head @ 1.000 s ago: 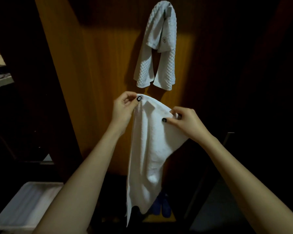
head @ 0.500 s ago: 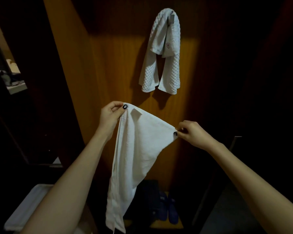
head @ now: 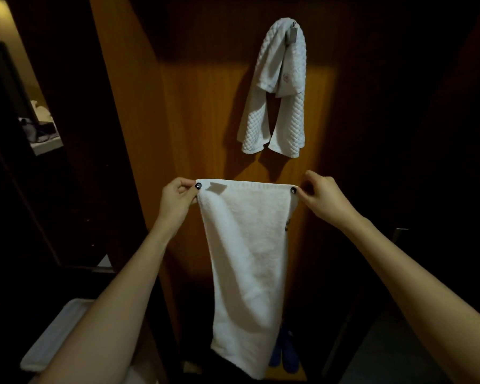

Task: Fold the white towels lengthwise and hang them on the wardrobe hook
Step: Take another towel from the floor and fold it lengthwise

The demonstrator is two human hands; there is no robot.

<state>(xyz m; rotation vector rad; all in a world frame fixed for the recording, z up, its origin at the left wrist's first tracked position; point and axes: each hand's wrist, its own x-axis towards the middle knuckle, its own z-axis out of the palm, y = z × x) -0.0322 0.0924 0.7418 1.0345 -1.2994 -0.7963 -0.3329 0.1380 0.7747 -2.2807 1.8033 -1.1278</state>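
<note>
A plain white towel (head: 247, 259) hangs straight down in front of me, its top edge stretched level. My left hand (head: 178, 200) pinches the top left corner and my right hand (head: 320, 199) pinches the top right corner. A small label shows near the left corner. Above, a quilted white towel (head: 277, 90) is draped over the metal wardrobe hook (head: 293, 33) on the wooden wardrobe panel (head: 211, 120), both its ends hanging down.
Blue slippers (head: 284, 353) lie on the wardrobe floor behind the towel's lower end. A white tray-like surface (head: 53, 336) sits at lower left. A dim shelf with small items (head: 39, 131) is at far left. A dark door edge with a handle (head: 399, 234) stands at right.
My hands have drawn apart, pulling the towel's top edge from a slanted, bunched fold into a level, taut line. The right hand moved right and up along the edge.
</note>
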